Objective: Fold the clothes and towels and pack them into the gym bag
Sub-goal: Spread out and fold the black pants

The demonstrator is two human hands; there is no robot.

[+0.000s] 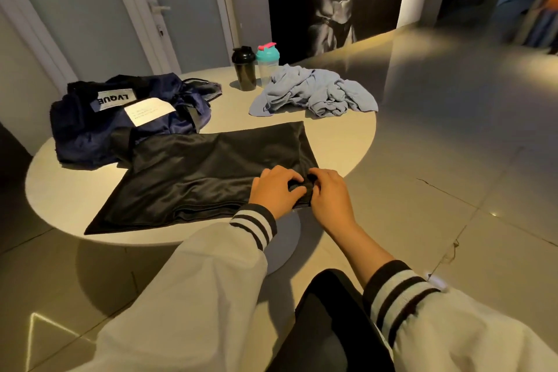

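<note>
A black shiny garment [211,172] lies spread flat across the near half of the round table [54,190]. My left hand [276,190] and my right hand [330,195] sit side by side at its near right corner, and both pinch the fabric edge there. The navy gym bag [120,121], with a white label and a paper tag on top, lies slumped at the table's left. A crumpled light blue towel [314,92] is heaped at the far right of the table.
A black shaker bottle [244,68] and a clear shaker with a teal lid [267,63] stand at the table's far edge. Behind them are a grey door [169,3] and a dark wall picture. Tiled floor surrounds the table.
</note>
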